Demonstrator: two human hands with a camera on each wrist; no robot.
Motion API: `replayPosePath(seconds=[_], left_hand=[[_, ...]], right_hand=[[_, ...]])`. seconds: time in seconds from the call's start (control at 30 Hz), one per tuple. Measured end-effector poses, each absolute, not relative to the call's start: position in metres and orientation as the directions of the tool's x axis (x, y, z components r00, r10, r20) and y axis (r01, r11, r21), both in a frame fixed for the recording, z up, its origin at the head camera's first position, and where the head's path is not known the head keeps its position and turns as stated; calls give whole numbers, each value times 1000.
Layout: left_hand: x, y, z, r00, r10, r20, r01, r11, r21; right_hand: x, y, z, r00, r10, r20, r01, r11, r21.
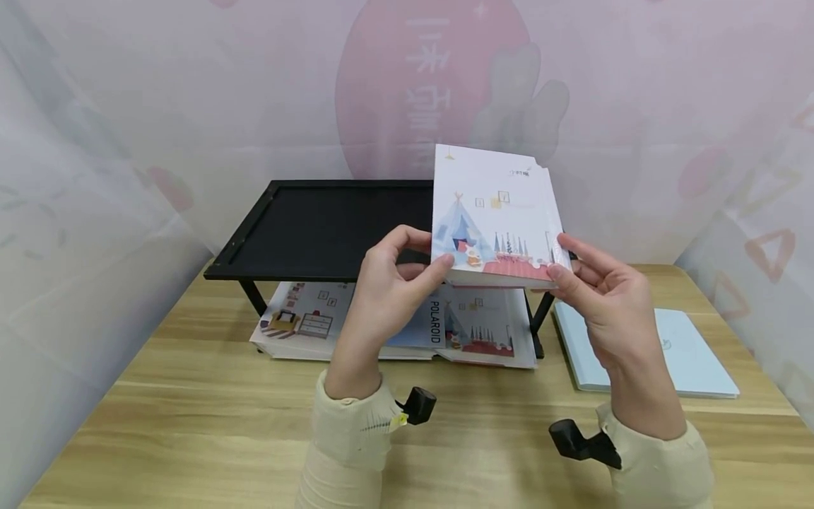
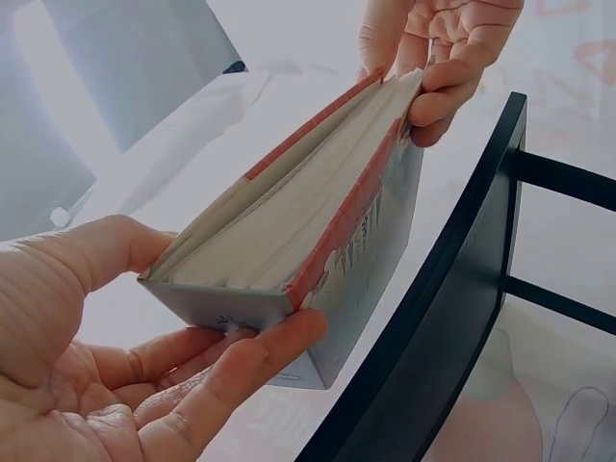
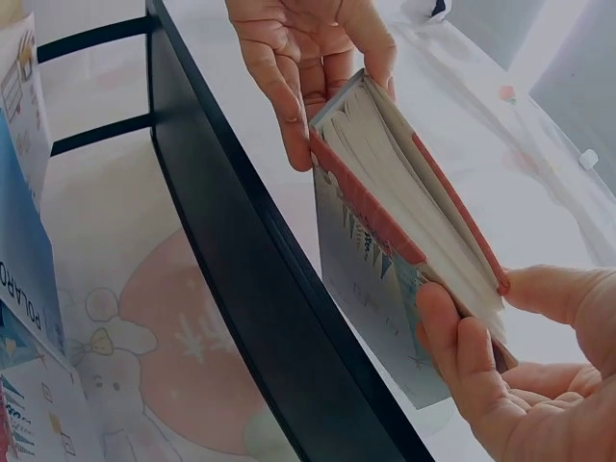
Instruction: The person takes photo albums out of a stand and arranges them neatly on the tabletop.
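An illustrated book (image 1: pixel 492 219) with a tent picture on its cover is held up between both hands, above the right end of a black shelf (image 1: pixel 318 226). My left hand (image 1: pixel 427 256) pinches its lower left corner, thumb on the cover. My right hand (image 1: pixel 559 258) pinches the lower right corner. In the left wrist view the book (image 2: pixel 308 231) shows its page edges, with the left fingers (image 2: pixel 221 375) under it. The right wrist view shows the book (image 3: pixel 404 212) beside the shelf's edge (image 3: pixel 241 289), with the right fingers (image 3: pixel 472 375) wrapped on its near corner.
Under the black shelf lie flat illustrated books (image 1: pixel 305 325), one marked POLAROID (image 1: pixel 477 329). A pale blue book (image 1: pixel 693 353) lies on the wooden table (image 1: pixel 191 424) to the right. A patterned pink and white curtain hangs close behind and at both sides.
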State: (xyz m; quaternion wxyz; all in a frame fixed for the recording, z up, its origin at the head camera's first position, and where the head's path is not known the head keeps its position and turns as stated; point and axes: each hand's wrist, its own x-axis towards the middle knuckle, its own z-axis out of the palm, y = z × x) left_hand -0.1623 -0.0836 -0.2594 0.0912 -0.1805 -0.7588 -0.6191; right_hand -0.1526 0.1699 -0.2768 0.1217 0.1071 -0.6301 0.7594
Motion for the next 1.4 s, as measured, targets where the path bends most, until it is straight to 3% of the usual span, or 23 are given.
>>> replayPosePath(seconds=[0.47, 0.9, 1.4], left_hand=[[-162, -83, -257, -907, 163, 388, 410, 135, 902], [-162, -85, -256, -898, 160, 411, 412, -27, 911], [-162, -86, -259, -857, 223, 464, 448, -121, 886]], right_hand=[[-152, 170, -275, -939, 31, 344, -339, -267, -902], [-149, 173, -275, -944, -49, 326, -293, -331, -897], [-147, 186, -275, -932, -75, 355, -307, -361, -881]])
